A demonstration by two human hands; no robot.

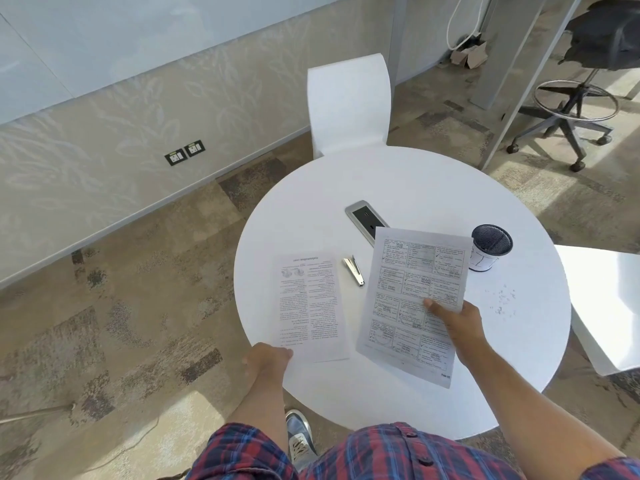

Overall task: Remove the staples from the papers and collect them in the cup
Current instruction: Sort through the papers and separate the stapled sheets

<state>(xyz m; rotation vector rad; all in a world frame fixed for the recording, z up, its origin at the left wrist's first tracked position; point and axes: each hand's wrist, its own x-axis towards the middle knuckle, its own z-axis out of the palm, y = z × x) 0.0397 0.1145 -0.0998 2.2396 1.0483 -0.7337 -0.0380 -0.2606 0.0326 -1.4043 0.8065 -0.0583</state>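
Note:
On the round white table (415,181) my right hand (457,320) holds a printed form sheet (412,299) by its right edge, thumb on top, the sheet raised and tilted. My left hand (266,358) grips the near corner of a second printed sheet (310,306) lying flat at the table's left edge. A metal staple remover (354,271) lies between the two sheets. A dark mesh cup (489,247) with a white label stands at the right. Several loose staples (502,297) are scattered on the table near the cup.
A grey power socket panel (365,218) is set into the table centre, partly behind the form. A white chair (348,105) stands at the far side, another white seat (602,306) at the right. A black office stool (585,98) is at the back right.

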